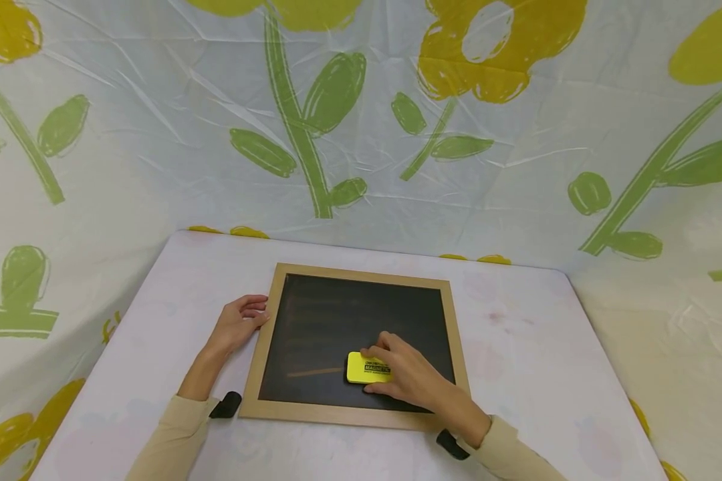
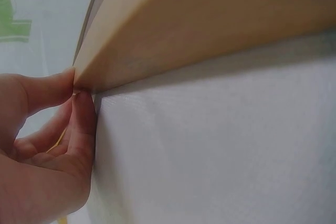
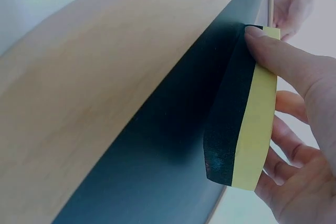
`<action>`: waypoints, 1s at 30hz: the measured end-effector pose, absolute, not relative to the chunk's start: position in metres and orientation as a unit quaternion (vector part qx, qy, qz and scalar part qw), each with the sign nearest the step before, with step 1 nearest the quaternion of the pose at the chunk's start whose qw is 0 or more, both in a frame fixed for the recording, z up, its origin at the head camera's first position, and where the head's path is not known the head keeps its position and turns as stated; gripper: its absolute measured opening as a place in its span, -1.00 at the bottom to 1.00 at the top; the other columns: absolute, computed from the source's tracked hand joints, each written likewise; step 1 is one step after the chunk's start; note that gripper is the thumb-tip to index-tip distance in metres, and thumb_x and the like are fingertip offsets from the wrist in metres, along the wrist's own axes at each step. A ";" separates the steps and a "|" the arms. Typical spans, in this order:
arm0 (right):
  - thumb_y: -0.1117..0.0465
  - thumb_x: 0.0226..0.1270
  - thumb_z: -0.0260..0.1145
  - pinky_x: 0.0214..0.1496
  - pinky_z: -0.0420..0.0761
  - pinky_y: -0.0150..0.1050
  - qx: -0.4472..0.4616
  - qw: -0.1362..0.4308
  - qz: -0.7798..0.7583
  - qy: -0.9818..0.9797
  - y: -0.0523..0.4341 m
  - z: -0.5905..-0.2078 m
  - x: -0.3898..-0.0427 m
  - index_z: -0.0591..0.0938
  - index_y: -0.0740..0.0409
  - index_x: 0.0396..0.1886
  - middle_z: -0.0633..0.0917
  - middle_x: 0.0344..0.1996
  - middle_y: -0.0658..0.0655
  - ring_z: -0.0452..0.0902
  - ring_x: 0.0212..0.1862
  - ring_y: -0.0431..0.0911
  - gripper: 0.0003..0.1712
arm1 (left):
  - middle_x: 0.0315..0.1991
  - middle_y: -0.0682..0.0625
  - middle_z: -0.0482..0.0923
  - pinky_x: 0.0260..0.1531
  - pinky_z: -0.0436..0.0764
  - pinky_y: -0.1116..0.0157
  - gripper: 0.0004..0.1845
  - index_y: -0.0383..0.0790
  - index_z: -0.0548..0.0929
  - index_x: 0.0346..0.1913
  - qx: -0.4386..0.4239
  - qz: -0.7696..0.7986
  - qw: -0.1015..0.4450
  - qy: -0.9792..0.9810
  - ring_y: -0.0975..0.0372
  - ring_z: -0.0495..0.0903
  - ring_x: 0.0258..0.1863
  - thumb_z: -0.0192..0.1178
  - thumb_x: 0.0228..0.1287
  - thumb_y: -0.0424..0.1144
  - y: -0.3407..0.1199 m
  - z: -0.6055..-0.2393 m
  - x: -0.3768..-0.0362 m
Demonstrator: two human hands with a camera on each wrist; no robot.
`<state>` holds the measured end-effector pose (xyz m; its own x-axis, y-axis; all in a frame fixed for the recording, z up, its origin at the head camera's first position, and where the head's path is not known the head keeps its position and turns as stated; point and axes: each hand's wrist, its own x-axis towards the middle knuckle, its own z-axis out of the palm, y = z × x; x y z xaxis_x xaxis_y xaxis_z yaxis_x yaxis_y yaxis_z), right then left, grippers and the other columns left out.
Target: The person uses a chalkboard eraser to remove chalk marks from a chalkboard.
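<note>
A wood-framed chalkboard (image 1: 337,314) lies flat on the white table (image 1: 517,347). My right hand (image 1: 406,377) grips a yellow eraser (image 1: 364,368) with a black felt pad and holds it on the dark board near its front edge. In the right wrist view the eraser (image 3: 247,114) sits felt-down on the board (image 3: 157,150), thumb on its end. My left hand (image 1: 241,321) rests against the left side of the frame (image 1: 263,334). In the left wrist view its fingertips (image 2: 73,85) pinch the frame's edge (image 2: 184,30). Faint chalk streaks remain on the board.
A plastic sheet with yellow flowers and green leaves (image 1: 331,93) hangs behind and beside the table. The table's far edge (image 1: 367,250) lies just past the board. Bare table surface shows to the right of the frame (image 1: 535,361).
</note>
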<state>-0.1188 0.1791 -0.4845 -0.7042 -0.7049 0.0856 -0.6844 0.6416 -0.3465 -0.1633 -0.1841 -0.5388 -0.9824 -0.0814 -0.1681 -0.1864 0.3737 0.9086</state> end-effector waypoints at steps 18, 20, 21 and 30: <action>-0.07 0.08 0.65 -0.18 0.41 -0.38 -0.406 0.035 -0.171 0.897 0.143 -0.484 -0.120 0.73 0.07 0.14 0.47 -0.23 -0.02 0.35 -0.21 -0.18 -0.36 | 0.07 -0.30 0.61 -0.22 0.51 0.49 -0.56 -0.42 0.54 0.28 -0.080 0.556 0.046 0.826 0.08 0.61 -0.09 0.28 0.41 -0.35 -0.183 -0.535 -0.161; -0.07 0.08 0.65 -0.19 0.40 -0.37 -0.410 0.033 -0.169 0.896 0.139 -0.484 -0.121 0.73 0.08 0.13 0.46 -0.23 -0.02 0.34 -0.21 -0.18 -0.36 | 0.07 -0.31 0.61 -0.23 0.52 0.49 -0.56 -0.42 0.54 0.28 -0.081 0.558 0.047 0.825 0.08 0.61 -0.09 0.28 0.41 -0.36 -0.183 -0.535 -0.161; -0.07 0.09 0.65 -0.18 0.39 -0.37 -0.411 0.034 -0.169 0.895 0.137 -0.484 -0.121 0.73 0.08 0.14 0.46 -0.23 -0.01 0.34 -0.21 -0.17 -0.36 | 0.07 -0.31 0.61 -0.24 0.52 0.50 -0.57 -0.42 0.54 0.28 -0.082 0.559 0.046 0.824 0.08 0.61 -0.09 0.28 0.41 -0.37 -0.183 -0.536 -0.161; -0.10 0.14 0.61 -0.17 0.41 -0.39 -0.418 0.043 -0.162 0.893 0.117 -0.481 -0.121 0.72 0.09 0.17 0.50 -0.19 0.03 0.35 -0.21 -0.17 -0.35 | 0.07 -0.32 0.61 -0.24 0.54 0.50 -0.56 -0.43 0.53 0.28 -0.074 0.555 0.046 0.827 0.05 0.62 -0.09 0.27 0.41 -0.36 -0.182 -0.536 -0.161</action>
